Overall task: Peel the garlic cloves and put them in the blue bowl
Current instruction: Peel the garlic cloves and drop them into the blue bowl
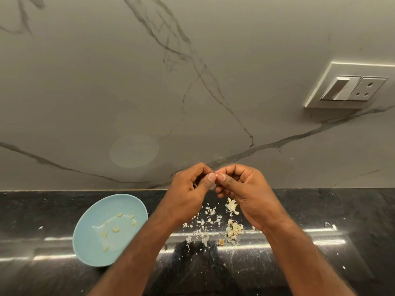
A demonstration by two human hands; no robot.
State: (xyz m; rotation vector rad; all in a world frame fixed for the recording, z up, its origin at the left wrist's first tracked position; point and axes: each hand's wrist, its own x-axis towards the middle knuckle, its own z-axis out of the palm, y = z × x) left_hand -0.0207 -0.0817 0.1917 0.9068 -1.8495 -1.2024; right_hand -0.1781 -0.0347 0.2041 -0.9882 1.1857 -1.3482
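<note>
My left hand (190,189) and my right hand (241,189) meet above the black counter, thumbs tip to tip. Between the fingertips they pinch a small garlic clove (216,174), of which only a pale sliver shows. The blue bowl (89,244) sits on the counter to the left of my left forearm and holds several peeled cloves (115,230). A small heap of unpeeled cloves (234,230) lies on the counter below my right hand.
Papery garlic skins (208,221) are scattered over the black counter (299,263) under and between my hands. A marble-patterned wall (192,82) rises behind the counter, with a white switch and socket plate (350,86) at the upper right.
</note>
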